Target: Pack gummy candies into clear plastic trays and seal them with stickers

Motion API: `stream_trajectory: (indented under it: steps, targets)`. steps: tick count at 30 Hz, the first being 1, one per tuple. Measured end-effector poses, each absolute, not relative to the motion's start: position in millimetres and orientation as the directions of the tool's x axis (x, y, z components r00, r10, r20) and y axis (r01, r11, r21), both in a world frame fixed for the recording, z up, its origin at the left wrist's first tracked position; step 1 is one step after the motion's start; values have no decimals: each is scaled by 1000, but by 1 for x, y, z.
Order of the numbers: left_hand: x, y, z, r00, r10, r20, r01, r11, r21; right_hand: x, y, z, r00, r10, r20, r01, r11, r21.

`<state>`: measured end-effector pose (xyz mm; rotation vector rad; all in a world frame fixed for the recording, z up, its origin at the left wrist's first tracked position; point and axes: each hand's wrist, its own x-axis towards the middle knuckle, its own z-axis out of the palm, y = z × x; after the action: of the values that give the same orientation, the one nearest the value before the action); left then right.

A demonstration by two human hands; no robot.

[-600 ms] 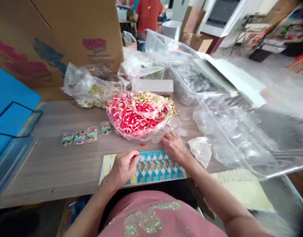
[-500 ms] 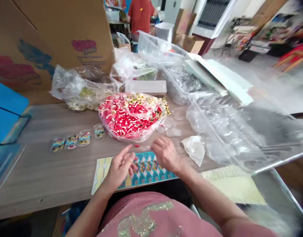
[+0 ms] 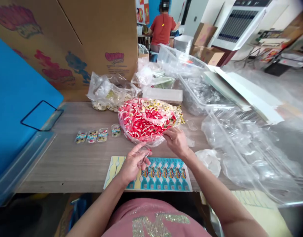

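My left hand (image 3: 132, 164) is closed around a small clear plastic container (image 3: 145, 157), over the sticker sheet (image 3: 163, 172). A bit of red shows at the container's upper edge. At the near right edge of the open bag of gummy candies (image 3: 144, 126), my right hand (image 3: 176, 142) has its fingers pinched together; whatever they hold is too small to make out. Red, white and yellowish candies fill the bag. Several small clear packs with colourful labels (image 3: 102, 135) lie left of the bag. Printed blue labels and bare yellow backing make up the sheet.
Loose clear container pieces (image 3: 191, 142) lie right of the candy bag, near a crumpled white wrapper (image 3: 209, 161). Large clear bins (image 3: 240, 158) stand at the right. Behind are a tied plastic bag (image 3: 109, 93), a whitish box (image 3: 162, 94) and a big cardboard box (image 3: 99, 39). A person (image 3: 162, 29) works far behind.
My right hand has moved from above the sticker sheet up to the candy bag's edge. The clear container in my left hand now shows. The whole view has shifted left.
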<state>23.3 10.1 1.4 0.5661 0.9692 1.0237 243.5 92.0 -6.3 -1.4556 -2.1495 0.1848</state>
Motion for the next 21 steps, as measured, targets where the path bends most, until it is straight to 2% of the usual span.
stream_trajectory:
  steps: [2,4,6,9,11,13,15,16,19,21]
  targets:
    - [23,11,2,221,901,-373,-480,433,762,234,111,-1,-327,914,242,897,381,-225]
    - [21,10,2,256,898,-357,-499,439,747,224,124,1,-381,914,139,912,397,-106]
    - [14,10,1,299,882,-364,-503,470,725,217,134,-1,-408,909,88,906,415,-89]
    - [3,11,-1,379,857,-350,-546,513,663,216,141,-8,-389,915,108,905,401,-142]
    - [-2,13,-4,423,847,-322,-609,529,591,219,140,-10,-356,919,171,887,389,-247]
    - [-4,15,-7,444,842,-307,-663,539,519,221,133,-8,-290,929,229,796,367,-481]
    - [-1,17,-8,438,846,-303,-693,533,486,219,120,-3,-219,952,215,592,305,-746]
    - [1,18,-9,426,854,-300,-705,521,482,216,111,0,-208,961,184,480,264,-836]
    - [13,18,-8,384,875,-294,-738,482,473,199,82,10,-273,956,108,263,182,-947]
    - [22,15,-8,363,886,-287,-759,460,460,186,66,13,-350,927,133,286,241,-927]
